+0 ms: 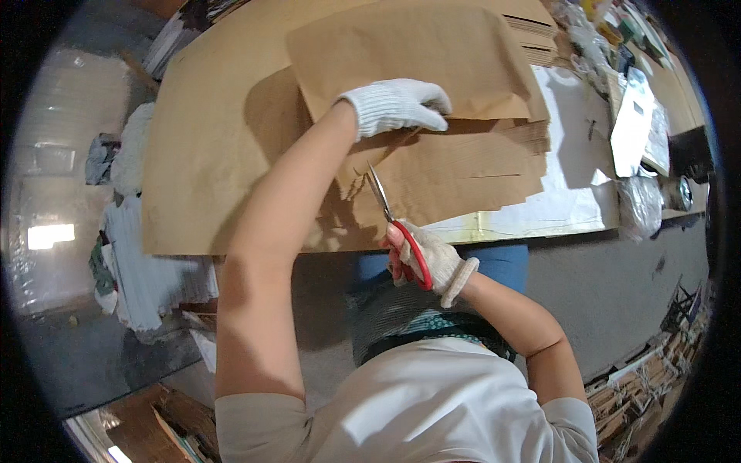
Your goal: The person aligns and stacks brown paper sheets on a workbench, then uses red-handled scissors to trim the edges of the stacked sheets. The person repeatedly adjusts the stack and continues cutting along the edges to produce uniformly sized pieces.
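- The left hand, in a white knitted glove, reaches across the worktop and lies over the near edge of a large brown sheet.
- Its fingers are curled, with the thumb beside that edge; whether they pinch the paper, one cannot tell.
- The right hand is lower and nearer the body, in front of the worktop's near edge; its off-white glove leaves some fingertips bare.
- Its fingers are clamped on the red handles of a pair of scissors, whose metal blades point away from the person and slightly left, over the brown paper.
- How far the blades are spread is hard to make out against the shadows.
- The large sheet is uppermost at the far side; nearer the person, a layered stack of brown paper shows from beneath it, its right edges uneven.
- A white sheet lies flat to the right of the stack, reaching the near edge of the worktop.
- Farther right are a long, bright white object and a crumpled clear plastic bag.
- Off to the left, beyond the worktop, stands a pale stack.
- The person wears a white short-sleeved shirt.
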Motion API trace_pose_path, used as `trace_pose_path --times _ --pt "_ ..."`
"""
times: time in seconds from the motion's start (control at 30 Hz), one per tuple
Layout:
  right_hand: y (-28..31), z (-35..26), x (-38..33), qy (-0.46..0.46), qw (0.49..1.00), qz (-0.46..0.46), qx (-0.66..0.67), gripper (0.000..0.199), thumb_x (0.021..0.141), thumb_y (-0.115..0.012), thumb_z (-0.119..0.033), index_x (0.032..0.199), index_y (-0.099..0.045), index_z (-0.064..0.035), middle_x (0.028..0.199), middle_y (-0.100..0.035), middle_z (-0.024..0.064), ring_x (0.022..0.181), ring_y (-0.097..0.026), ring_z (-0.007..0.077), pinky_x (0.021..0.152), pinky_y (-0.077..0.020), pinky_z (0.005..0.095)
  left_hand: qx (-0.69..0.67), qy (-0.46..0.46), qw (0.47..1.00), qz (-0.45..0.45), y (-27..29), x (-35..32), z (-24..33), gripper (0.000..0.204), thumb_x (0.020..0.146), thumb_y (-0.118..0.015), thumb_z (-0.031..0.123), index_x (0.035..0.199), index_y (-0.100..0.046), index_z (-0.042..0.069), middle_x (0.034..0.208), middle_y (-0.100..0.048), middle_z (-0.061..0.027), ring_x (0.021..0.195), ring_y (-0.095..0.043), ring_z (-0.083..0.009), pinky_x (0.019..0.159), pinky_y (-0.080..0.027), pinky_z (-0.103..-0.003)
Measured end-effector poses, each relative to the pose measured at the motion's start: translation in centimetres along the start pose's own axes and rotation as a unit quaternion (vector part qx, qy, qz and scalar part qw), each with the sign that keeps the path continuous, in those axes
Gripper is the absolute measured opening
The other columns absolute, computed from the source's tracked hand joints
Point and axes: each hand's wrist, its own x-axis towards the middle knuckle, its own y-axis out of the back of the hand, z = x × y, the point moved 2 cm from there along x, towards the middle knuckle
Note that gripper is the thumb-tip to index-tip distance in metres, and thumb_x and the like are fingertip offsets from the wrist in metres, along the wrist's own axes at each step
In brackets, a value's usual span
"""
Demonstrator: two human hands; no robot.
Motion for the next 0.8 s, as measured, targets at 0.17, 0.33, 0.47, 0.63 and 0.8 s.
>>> trace_pose_path --times 0.17,0.33,0.47,0.63,0.8 --pt "-1.2 0.4 2.8 0.019 0.996 0.053 -0.064 0.053 0.098 -0.055 -0.059 0.099 -0.055 -0.0056 0.062 -0.052 0.0021 0.047 -0.054 0.0152 0.043 -0.0448 0.0271 -0.016 -0.03 0.999 0.018 -0.5 -0.3 -0.8 0.045 0.089 -0.068 0.029 0.125 -0.063 0.002 0.115 -0.069 -0.0135 0.098 -0.065 -0.0221 0.088 -0.052 -0.032" --pt "0.1 -0.7 1.1 -0.022 0.996 0.054 -0.072 0.056 0.099 -0.05 -0.06 0.092 -0.057 -0.0043 0.06 -0.052 0.0066 0.05 -0.058 0.0209 0.047 -0.0461 0.0351 0.122 0.059 0.987 0.082 0.1 -0.9 0.9 0.033 0.085 -0.065 0.027 0.113 -0.064 0.01 0.114 -0.068 -0.0143 0.104 -0.065 -0.0286 0.092 -0.051 -0.038" --pt "3.6 -1.8 -3.0 -0.022 0.997 0.071 0.036 0.057 0.099 -0.046 -0.064 0.096 -0.055 -0.0081 0.063 -0.051 0.0018 0.049 -0.052 0.0161 0.044 -0.0427 0.0305 0.269 0.048 0.901 0.337 3.3 -1.6 2.4 0.022 0.084 -0.058 0.015 0.106 -0.063 0.016 0.109 -0.066 -0.0095 0.104 -0.064 -0.0334 0.088 -0.052 -0.044" --pt "8.1 -4.4 -6.0 0.04 0.962 0.039 0.268 0.083 0.091 -0.036 -0.081 0.104 -0.058 -0.0023 0.076 -0.058 0.0074 0.063 -0.059 0.0233 0.06 -0.0499 0.0338 0.345 -0.027 0.904 0.251 -2.4 -1.0 1.5 0.021 0.083 -0.067 0.017 0.103 -0.065 0.017 0.105 -0.059 -0.0106 0.099 -0.061 -0.0328 0.087 -0.051 -0.044" --pt "11.0 -4.6 -5.6 -0.006 0.949 0.045 0.313 0.099 0.078 -0.041 -0.092 0.106 -0.06 0.0014 0.08 -0.06 0.01 0.071 -0.063 0.0237 0.067 -0.0529 0.0358 0.27 -0.075 0.927 0.25 -5.6 -1.3 1.5 0.039 0.082 -0.073 0.03 0.116 -0.064 0.016 0.108 -0.059 -0.0111 0.103 -0.058 -0.0324 0.09 -0.049 -0.044"
